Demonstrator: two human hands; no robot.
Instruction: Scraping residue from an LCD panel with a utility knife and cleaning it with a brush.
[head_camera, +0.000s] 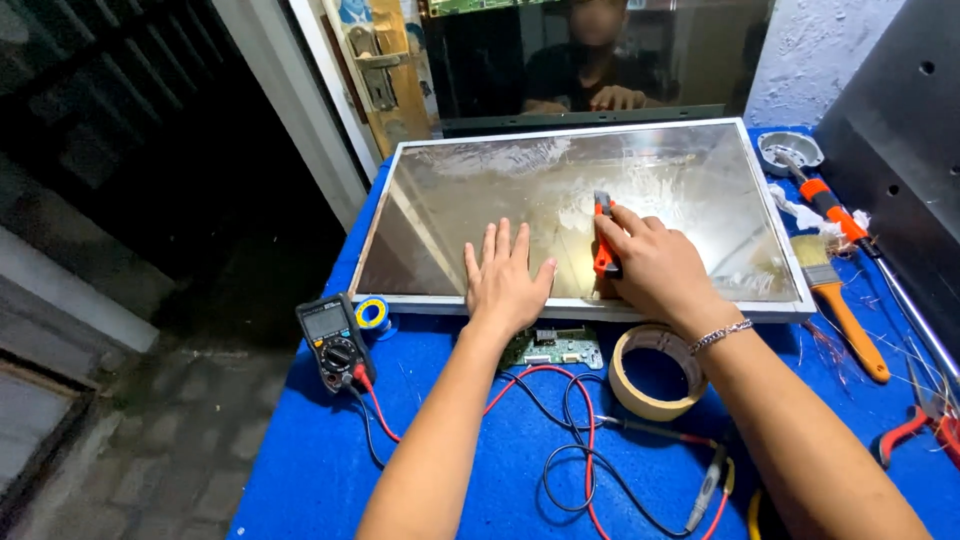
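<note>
1. Two hands are on the big shiny panel (580, 190). The panel lies flat on the blue table (480, 450), at the far half of it, and takes up most of that side.
2. The left hand (506, 280) is spread wide and flat on the panel near its front edge. It holds nothing; it just presses down.
3. The right hand (655, 262) is closed around an orange scraper (603, 235). The blade end points away and touches the shiny face.
4. The blade could dig in and scratch the panel if it tips too steep, I think. It could also slip and jump toward the left hand, which is just beside it.
5. Pressing too hard with the flat hand might crack the panel, since it looks thin.
6. A green circuit board (555, 348) hangs at the front edge, under the wrists. A bump from an arm could hurt it.
7. A roll of tape (655, 372) sits just beside the right wrist. Red and black wires (575, 440) loop between the arms and could catch an elbow.
8. A meter (335, 342) sits to the left with a small blue tape roll (373, 313) next to it.
9. To the right lie a paintbrush (835, 290), an orange-handled tool (830, 205), a small round tin (790, 150) and red pliers (915, 428). They are well apart from the hands.
</note>
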